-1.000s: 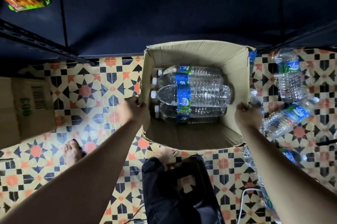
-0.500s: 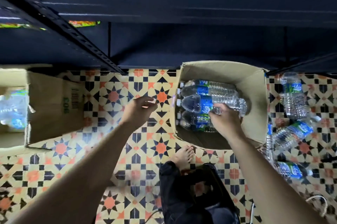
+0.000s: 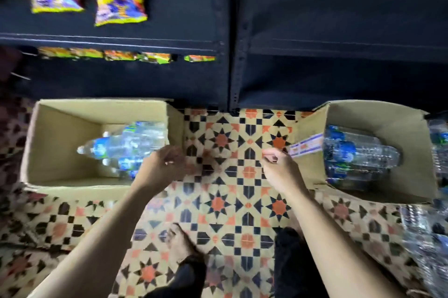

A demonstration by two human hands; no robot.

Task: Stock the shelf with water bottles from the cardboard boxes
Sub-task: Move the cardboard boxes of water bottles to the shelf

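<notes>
The left hand (image 3: pixel 162 166) hung by the nine-o'clock box (image 3: pixel 60 137), fingers loosely curled and empty; the right hand (image 3: pixel 278 169) had curled fingers, grip unclear.

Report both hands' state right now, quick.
Left hand: fingers curled at the near wall of the left box; grip cannot be told.
Right hand: fingers curled beside the right box flap; grip cannot be told.

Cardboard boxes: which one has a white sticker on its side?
The right box, beside the right hand. A white printed strip sits on its outer wall; the left box shows none.
</notes>
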